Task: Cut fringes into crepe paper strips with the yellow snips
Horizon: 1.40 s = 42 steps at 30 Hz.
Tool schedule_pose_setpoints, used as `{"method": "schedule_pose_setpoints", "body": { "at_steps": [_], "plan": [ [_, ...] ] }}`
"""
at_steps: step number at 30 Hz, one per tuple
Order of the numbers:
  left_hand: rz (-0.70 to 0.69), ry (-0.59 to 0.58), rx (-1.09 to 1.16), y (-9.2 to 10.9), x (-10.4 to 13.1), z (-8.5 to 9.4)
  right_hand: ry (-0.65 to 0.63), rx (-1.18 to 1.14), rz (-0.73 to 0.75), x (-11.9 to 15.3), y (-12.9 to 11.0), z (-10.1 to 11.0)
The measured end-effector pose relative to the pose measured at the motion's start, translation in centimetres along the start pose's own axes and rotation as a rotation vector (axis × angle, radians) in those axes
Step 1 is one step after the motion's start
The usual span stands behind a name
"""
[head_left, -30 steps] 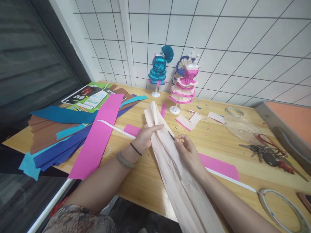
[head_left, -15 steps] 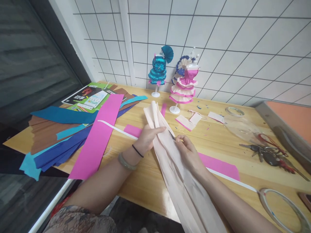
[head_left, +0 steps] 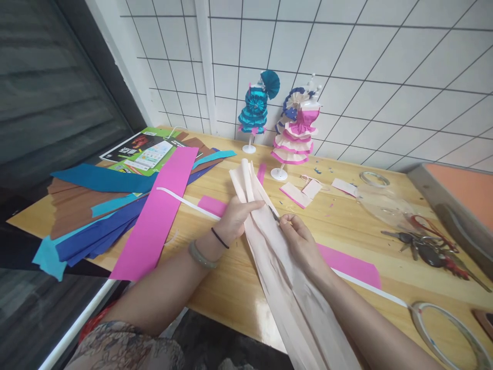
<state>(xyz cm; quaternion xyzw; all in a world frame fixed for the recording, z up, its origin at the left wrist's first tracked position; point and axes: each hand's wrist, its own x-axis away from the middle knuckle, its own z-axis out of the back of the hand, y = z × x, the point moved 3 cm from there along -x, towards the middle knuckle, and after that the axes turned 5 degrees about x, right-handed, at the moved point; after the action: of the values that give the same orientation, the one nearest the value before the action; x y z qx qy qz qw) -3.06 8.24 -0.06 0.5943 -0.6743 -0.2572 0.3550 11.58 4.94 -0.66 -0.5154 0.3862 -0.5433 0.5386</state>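
A long folded cream paper [head_left: 269, 267] runs from the middle of the table down over its front edge. My left hand [head_left: 238, 216] grips it near the upper end, thumb lying across the folds. Closed around small dark-bladed scissors [head_left: 273, 212], my right hand [head_left: 298, 236] is at the paper's right edge, the blades touching the paper. The scissor handles are mostly hidden by the fingers. Beneath the paper and my arms lies a pink strip [head_left: 350, 263] with a white tape [head_left: 370, 288] along it.
A wide pink sheet [head_left: 154, 221] and fanned coloured papers [head_left: 108, 180] lie left. Paper-dressed figures [head_left: 254, 110] [head_left: 296, 136] stand at the back. Keys [head_left: 427, 252], a tape roll [head_left: 449, 329], paper scraps [head_left: 296, 195] and an orange-topped case [head_left: 462, 195] are on the right.
The view has shifted slightly. Both hands keep nearly the same place on the cream paper, and the scissors remain at its right edge.
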Motion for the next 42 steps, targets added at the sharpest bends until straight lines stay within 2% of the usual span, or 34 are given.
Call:
{"method": "schedule_pose_setpoints", "body": {
  "at_steps": [7, 13, 17, 23, 29, 42],
  "plan": [
    [-0.005, 0.009, 0.013, -0.46, 0.06, -0.17, 0.022, 0.089, 0.039, 0.15, -0.42, -0.07],
    [-0.006, 0.014, 0.038, -0.40, -0.16, 0.08, 0.035, 0.040, -0.015, 0.14, -0.46, -0.10],
    [0.033, 0.058, 0.096, -0.18, -0.38, 0.31, 0.046, 0.016, -0.037, 0.14, -0.31, -0.04],
    [-0.004, -0.013, 0.063, -0.04, -0.33, 0.20, -0.006, -0.055, -0.071, 0.24, -0.15, -0.21],
    [-0.009, 0.005, 0.015, 0.00, -0.08, 0.05, -0.043, -0.051, -0.046, 0.18, -0.12, -0.30],
    [-0.034, -0.032, 0.022, 0.06, 0.08, -0.09, -0.077, -0.045, -0.067, 0.44, -0.26, -0.08]
  ]
}}
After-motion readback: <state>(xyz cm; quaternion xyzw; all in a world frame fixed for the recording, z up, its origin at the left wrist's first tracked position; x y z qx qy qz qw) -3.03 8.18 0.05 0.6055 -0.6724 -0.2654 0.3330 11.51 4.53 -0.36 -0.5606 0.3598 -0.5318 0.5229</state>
